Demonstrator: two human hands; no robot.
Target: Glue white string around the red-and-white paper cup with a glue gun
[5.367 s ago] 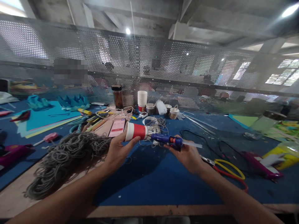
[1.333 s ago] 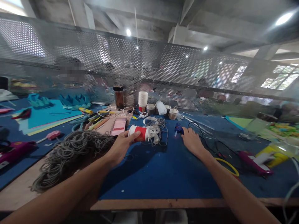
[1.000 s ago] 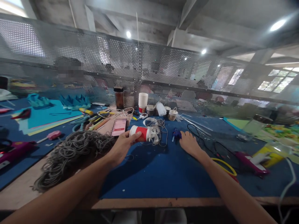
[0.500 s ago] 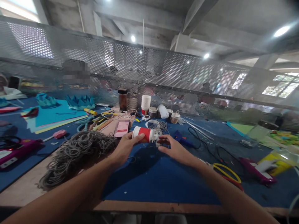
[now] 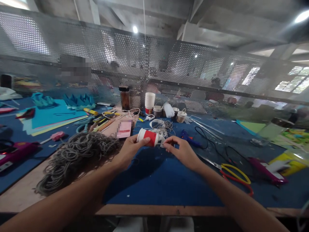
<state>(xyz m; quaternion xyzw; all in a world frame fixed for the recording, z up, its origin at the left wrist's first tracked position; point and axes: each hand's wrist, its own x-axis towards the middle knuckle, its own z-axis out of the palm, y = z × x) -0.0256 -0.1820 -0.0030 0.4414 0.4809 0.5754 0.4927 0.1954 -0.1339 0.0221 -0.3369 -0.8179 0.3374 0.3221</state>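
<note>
My left hand (image 5: 129, 150) grips a red and white paper cup (image 5: 147, 137) lying sideways above the blue mat (image 5: 164, 180). My right hand (image 5: 180, 150) is at the cup's open end, its fingers pinched on a thin grey cord (image 5: 163, 144) there. A blue glue gun (image 5: 188, 137) lies on the mat just beyond my right hand, untouched. A loose tangle of grey cord (image 5: 164, 127) sits behind the cup.
A big heap of grey cord (image 5: 74, 156) lies left of my arm. Yellow-handled scissors (image 5: 233, 174) and a magenta glue gun (image 5: 267, 170) lie at the right. Stacked cups (image 5: 149, 102), a brown jar (image 5: 125, 97) and coloured paper sheets (image 5: 48, 116) stand further back, before a perforated metal screen (image 5: 183, 74).
My right hand set the blue glue gun down on the mat, then came back to the cup's open end and pinched the cord. My left hand kept hold of the cup.
</note>
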